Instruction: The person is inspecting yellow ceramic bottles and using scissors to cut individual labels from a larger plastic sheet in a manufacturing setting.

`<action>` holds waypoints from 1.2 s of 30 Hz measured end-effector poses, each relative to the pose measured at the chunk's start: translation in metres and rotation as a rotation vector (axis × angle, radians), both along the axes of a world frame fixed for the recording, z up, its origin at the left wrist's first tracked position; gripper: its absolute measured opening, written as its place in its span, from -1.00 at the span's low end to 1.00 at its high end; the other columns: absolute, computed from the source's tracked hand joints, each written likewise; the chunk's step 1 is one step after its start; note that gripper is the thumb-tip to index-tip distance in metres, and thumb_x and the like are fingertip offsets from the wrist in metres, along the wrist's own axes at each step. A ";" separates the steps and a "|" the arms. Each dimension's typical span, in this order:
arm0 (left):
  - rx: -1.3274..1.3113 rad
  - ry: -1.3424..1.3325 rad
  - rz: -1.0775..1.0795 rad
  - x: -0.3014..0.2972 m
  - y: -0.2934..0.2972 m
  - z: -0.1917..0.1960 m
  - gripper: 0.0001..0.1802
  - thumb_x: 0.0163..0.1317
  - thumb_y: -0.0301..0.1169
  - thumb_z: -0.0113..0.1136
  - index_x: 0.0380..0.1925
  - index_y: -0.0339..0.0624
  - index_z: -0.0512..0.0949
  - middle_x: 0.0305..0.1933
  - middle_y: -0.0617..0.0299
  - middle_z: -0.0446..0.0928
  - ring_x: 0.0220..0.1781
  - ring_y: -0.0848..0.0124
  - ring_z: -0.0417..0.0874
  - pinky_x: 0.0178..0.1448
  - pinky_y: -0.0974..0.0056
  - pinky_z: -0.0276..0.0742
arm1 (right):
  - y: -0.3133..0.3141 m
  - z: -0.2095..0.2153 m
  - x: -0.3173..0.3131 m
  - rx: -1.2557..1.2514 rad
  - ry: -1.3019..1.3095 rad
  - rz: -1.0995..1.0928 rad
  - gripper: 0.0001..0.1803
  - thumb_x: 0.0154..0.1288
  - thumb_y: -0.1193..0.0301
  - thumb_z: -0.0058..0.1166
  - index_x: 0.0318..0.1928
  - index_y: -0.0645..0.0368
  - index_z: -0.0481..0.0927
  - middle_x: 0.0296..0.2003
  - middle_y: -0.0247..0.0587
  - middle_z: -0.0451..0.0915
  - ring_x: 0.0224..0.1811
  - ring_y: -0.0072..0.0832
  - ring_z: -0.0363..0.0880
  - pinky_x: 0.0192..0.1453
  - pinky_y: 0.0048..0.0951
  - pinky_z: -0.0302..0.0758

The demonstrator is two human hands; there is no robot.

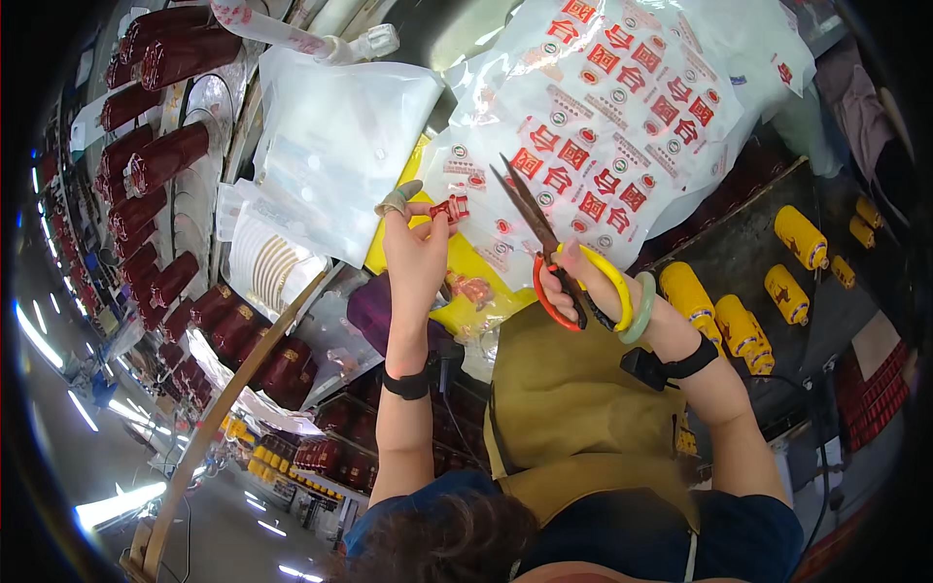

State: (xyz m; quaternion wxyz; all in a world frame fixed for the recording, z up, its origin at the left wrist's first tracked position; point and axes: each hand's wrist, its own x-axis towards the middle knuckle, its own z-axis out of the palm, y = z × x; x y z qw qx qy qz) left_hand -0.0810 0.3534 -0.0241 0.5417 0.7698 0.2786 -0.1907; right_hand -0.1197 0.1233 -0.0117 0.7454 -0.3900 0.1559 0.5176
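Observation:
My left hand (416, 255) is closed, pinching a small red-and-white printed piece of plastic film (453, 209) between thumb and fingers. A pale cover is on one of its fingertips. In my right hand (583, 272) is a pair of scissors (530, 206) with red and yellow handle loops. Its dark blades are slightly apart and point up and to the left, over the printed sheet. Spread in front of both hands lies a large white plastic sheet (622, 107) with red print. Yellow material (486, 260) shows beneath its near edge.
Translucent plastic bags (340, 146) lie left of the sheet, beside a stack of white printed pieces (272, 248). A wooden strip (233, 408) runs along the left. Dark red wrapped items (190, 58) stand at far left; yellow bottles (688, 291) stand at right.

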 end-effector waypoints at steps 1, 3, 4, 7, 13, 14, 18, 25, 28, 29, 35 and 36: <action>0.061 -0.016 -0.023 -0.002 0.000 0.000 -0.52 0.19 -0.72 0.08 0.14 -0.39 0.31 -0.21 0.12 0.48 -0.16 0.32 0.68 -0.13 0.30 0.68 | 0.000 0.000 -0.001 -0.030 -0.032 -0.044 -0.26 0.39 -0.28 -0.29 -0.57 0.16 0.33 -0.70 -0.38 0.38 -0.67 -0.59 0.39 -0.51 -0.55 0.37; 0.202 -0.086 -0.114 -0.004 -0.003 0.000 -0.54 0.18 -0.70 0.11 0.12 -0.38 0.33 -0.22 0.11 0.50 -0.18 0.30 0.68 -0.15 0.26 0.67 | -0.002 0.001 -0.001 -0.191 -0.148 0.069 -0.30 0.37 -0.23 -0.18 -0.57 0.17 0.36 -0.67 -0.33 0.46 -0.66 -0.57 0.42 -0.50 -0.54 0.38; 0.342 -0.157 -0.206 -0.005 -0.004 0.002 -0.55 0.17 -0.68 0.14 0.10 -0.38 0.36 -0.22 0.11 0.52 -0.20 0.27 0.69 -0.16 0.22 0.66 | -0.003 0.002 -0.003 -0.354 -0.265 0.177 -0.34 0.34 -0.19 -0.06 -0.57 0.18 0.38 -0.64 -0.28 0.54 -0.66 -0.56 0.45 -0.50 -0.53 0.39; 0.603 -0.266 -0.350 -0.008 -0.006 0.010 -0.58 0.16 -0.60 0.21 0.05 -0.32 0.44 -0.24 0.12 0.60 -0.10 0.21 0.66 0.07 0.12 0.51 | 0.005 0.003 -0.009 -0.482 -0.284 0.008 -0.58 0.19 0.13 0.28 -0.47 0.23 0.46 -0.55 -0.21 0.63 -0.58 -0.55 0.56 -0.42 -0.50 0.47; 0.260 -0.262 -0.156 -0.024 -0.023 0.038 -0.46 0.10 -0.61 0.32 0.12 -0.33 0.42 -0.24 0.21 0.62 -0.12 0.49 0.61 0.02 0.36 0.45 | 0.024 0.003 -0.010 -0.475 -0.435 -0.529 -0.69 0.11 0.49 0.34 -0.20 0.35 0.51 -0.23 -0.05 0.68 -0.22 -0.41 0.71 -0.13 -0.43 0.61; -0.023 -0.152 -0.060 -0.028 -0.030 0.046 -0.44 0.13 -0.66 0.29 0.16 -0.31 0.39 -0.22 0.21 0.60 -0.15 0.52 0.62 -0.03 0.46 0.48 | 0.021 0.008 -0.012 -0.444 -0.337 -0.463 -0.66 0.13 0.50 0.33 -0.15 0.38 0.49 -0.17 -0.04 0.67 -0.20 -0.39 0.70 -0.11 -0.43 0.61; -0.227 -0.071 -0.088 -0.044 -0.088 0.067 -0.41 0.15 -0.69 0.27 0.20 -0.28 0.34 -0.24 0.25 0.59 -0.21 0.54 0.62 -0.11 0.46 0.53 | -0.002 0.026 -0.028 -0.683 -0.413 -0.573 -0.77 0.09 0.43 0.34 -0.30 0.27 0.58 -0.38 -0.17 0.65 -0.33 -0.46 0.62 -0.18 -0.43 0.53; -0.436 -0.100 -0.415 -0.064 -0.183 0.060 -0.28 0.10 -0.73 0.28 0.28 -0.26 0.25 -0.26 0.22 0.59 -0.25 0.54 0.61 -0.07 0.48 0.50 | -0.093 0.043 -0.087 -0.860 -0.254 -0.740 -0.77 0.11 0.38 0.25 -0.37 0.28 0.52 -0.49 -0.19 0.64 -0.40 -0.50 0.64 -0.23 -0.44 0.52; -0.549 -0.074 -0.548 -0.080 -0.217 0.060 -0.23 0.08 -0.70 0.32 0.30 -0.26 0.20 -0.09 0.13 0.55 -0.29 0.56 0.56 -0.16 0.49 0.44 | -0.145 0.047 -0.128 -1.159 -0.296 -0.708 -0.81 0.11 0.42 0.23 -0.39 0.28 0.52 -0.52 -0.25 0.60 -0.45 -0.57 0.58 -0.33 -0.48 0.48; -0.563 -0.077 -0.593 -0.086 -0.227 0.059 -0.26 0.09 -0.68 0.32 0.27 -0.28 0.22 -0.04 0.11 0.53 -0.29 0.56 0.54 -0.17 0.50 0.41 | -0.171 0.051 -0.151 -1.158 -0.259 -0.846 -0.82 0.12 0.42 0.23 -0.39 0.27 0.54 -0.53 -0.28 0.59 -0.46 -0.57 0.57 -0.34 -0.48 0.47; -0.513 -0.009 -0.716 -0.115 -0.271 0.046 -0.33 0.16 -0.66 0.27 0.26 -0.25 0.24 -0.04 0.14 0.53 -0.26 0.58 0.52 -0.13 0.48 0.44 | -0.349 0.024 -0.279 -1.459 -0.042 -1.675 -0.81 0.18 0.37 0.25 -0.43 0.25 0.60 -0.52 -0.32 0.59 -0.59 -0.65 0.44 -0.49 -0.59 0.35; -0.500 0.012 -0.720 -0.120 -0.277 0.044 -0.33 0.18 -0.67 0.24 0.29 -0.19 0.24 -0.03 0.16 0.53 -0.23 0.60 0.50 -0.09 0.48 0.45 | -0.377 0.011 -0.294 -1.548 0.074 -1.730 -0.82 0.17 0.40 0.28 -0.39 0.21 0.54 -0.51 -0.32 0.57 -0.60 -0.63 0.44 -0.53 -0.61 0.35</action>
